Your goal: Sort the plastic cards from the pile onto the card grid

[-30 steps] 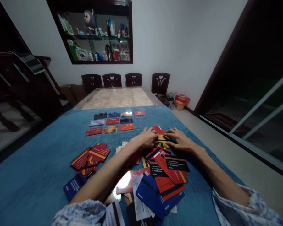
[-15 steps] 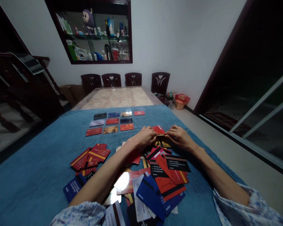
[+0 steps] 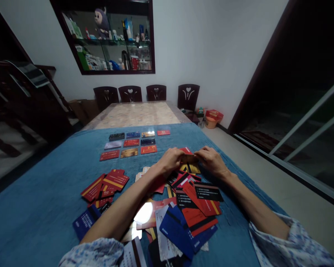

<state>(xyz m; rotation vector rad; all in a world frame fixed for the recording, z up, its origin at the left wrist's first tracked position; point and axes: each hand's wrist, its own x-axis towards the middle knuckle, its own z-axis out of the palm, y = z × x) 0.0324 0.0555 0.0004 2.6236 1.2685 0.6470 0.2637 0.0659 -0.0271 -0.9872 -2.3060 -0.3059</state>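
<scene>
Both hands are closed at the far edge of the card pile. My left hand (image 3: pixel 172 159) and my right hand (image 3: pixel 210 158) pinch the two ends of a gold-brown plastic card (image 3: pixel 189 158), held up nearly edge-on. Just behind it shows a red card (image 3: pixel 186 150), and a yellow card with a dark stripe (image 3: pixel 190 168) lies right below. Nearer to me spreads a loose heap of cards, among them a black card (image 3: pixel 208 191), a red-orange card (image 3: pixel 199 220) and a blue card (image 3: pixel 176 231). My left forearm hides part of the heap.
Rows of neat card stacks, such as a gold stack (image 3: pixel 129 152), stand further back on the blue cloth (image 3: pixel 50 178). Red cards (image 3: pixel 114 181) and a blue card (image 3: pixel 85 222) lie left of my forearm. Chairs (image 3: pixel 188 97) line the far end of the table.
The gold-brown card between my hands has tilted, so more of its face shows. My hands stay close to the same spot. The whole view has shifted slightly.
</scene>
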